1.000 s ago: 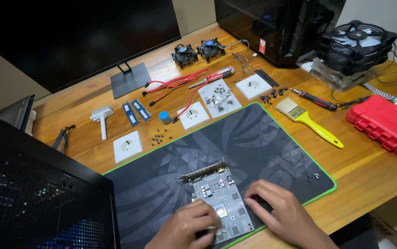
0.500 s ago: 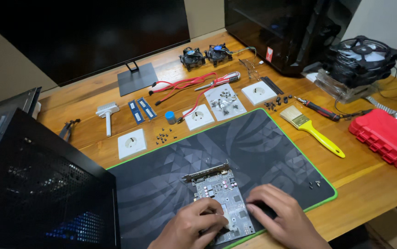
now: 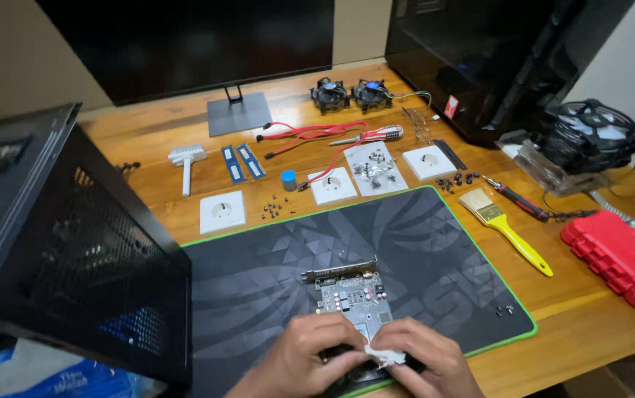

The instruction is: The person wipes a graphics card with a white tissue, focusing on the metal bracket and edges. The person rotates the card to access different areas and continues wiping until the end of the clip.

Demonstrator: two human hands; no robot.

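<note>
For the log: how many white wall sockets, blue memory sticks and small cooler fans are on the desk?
White wall sockets: 3
Blue memory sticks: 2
Small cooler fans: 2
Total: 7

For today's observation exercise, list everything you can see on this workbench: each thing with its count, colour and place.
circuit board: one, grey, on mat near hands
white wipe: one, white, between the hands
mat: one, dark with green edge, desk centre
wall sockets: three, white, behind mat
paintbrush: one, yellow handle, right of mat
red case: one, red, far right
small fans: two, black, back of desk
memory sticks: two, blue, behind sockets
mesh computer case: one, black, left
monitor: one, black, back
left hand: on board
right hand: on wipe
</note>
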